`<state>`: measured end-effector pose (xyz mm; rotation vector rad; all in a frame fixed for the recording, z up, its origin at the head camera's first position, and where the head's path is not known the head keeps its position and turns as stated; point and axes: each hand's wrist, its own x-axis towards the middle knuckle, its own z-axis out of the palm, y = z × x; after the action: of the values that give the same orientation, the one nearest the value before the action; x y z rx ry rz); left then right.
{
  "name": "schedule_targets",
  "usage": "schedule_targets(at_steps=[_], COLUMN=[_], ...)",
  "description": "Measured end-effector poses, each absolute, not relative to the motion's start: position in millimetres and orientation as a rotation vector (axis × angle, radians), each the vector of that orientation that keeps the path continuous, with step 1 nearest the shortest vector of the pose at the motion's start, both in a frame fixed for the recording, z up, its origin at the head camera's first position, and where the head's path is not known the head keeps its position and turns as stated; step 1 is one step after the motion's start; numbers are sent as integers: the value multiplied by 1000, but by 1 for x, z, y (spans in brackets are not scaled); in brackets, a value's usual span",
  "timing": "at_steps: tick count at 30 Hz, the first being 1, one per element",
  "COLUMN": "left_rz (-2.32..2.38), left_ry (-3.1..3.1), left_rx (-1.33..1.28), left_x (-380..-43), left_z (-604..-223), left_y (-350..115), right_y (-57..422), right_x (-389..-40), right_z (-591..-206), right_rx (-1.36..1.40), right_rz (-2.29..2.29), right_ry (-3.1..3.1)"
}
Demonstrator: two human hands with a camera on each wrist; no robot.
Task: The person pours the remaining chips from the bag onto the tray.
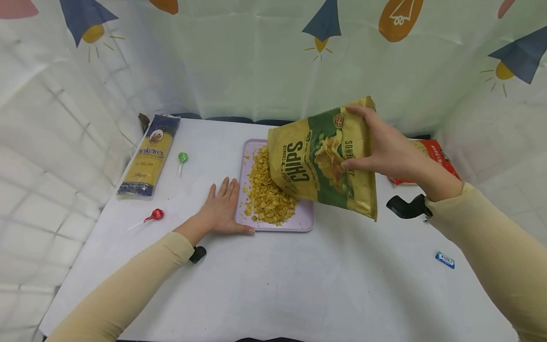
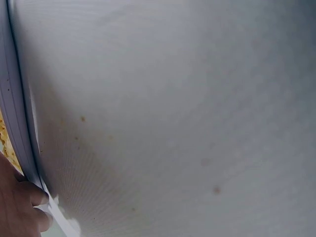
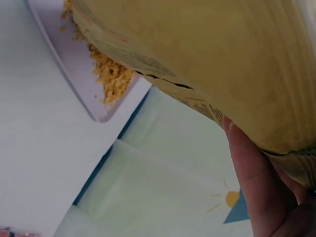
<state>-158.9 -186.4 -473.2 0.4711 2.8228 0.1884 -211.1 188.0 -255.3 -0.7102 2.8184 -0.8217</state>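
Observation:
A gold and green chip bag (image 1: 325,156) is tilted over a pale purple tray (image 1: 305,223), its left end down by the tray. My right hand (image 1: 386,145) grips the bag near its right end, thumb on the printed front; the fingers (image 3: 252,168) also show in the right wrist view. Crushed yellow chips (image 1: 269,197) lie heaped in the tray, partly hidden by the bag. My left hand (image 1: 222,209) rests with fingers spread against the tray's left edge; in the left wrist view only some fingers show beside the tray rim (image 2: 17,98).
Left on the white table lie a blue and yellow pasta pack (image 1: 149,156), a green lollipop (image 1: 183,157) and a red lollipop (image 1: 157,214). At the right are a red packet (image 1: 440,154), partly behind my right arm, and a small blue wrapped item (image 1: 445,260). Curtains (image 1: 239,61) hang behind.

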Motion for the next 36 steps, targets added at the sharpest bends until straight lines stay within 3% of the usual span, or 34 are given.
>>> schedule_targets(at_steps=[36], left_rz=[171], left_ry=[2825], left_rx=[468], left_x=[-157], left_z=[-469], left_y=[-184], right_y=[184], right_x=[-220], right_z=[-259], right_rx=[-789], right_rz=[-745], right_ry=[2799])
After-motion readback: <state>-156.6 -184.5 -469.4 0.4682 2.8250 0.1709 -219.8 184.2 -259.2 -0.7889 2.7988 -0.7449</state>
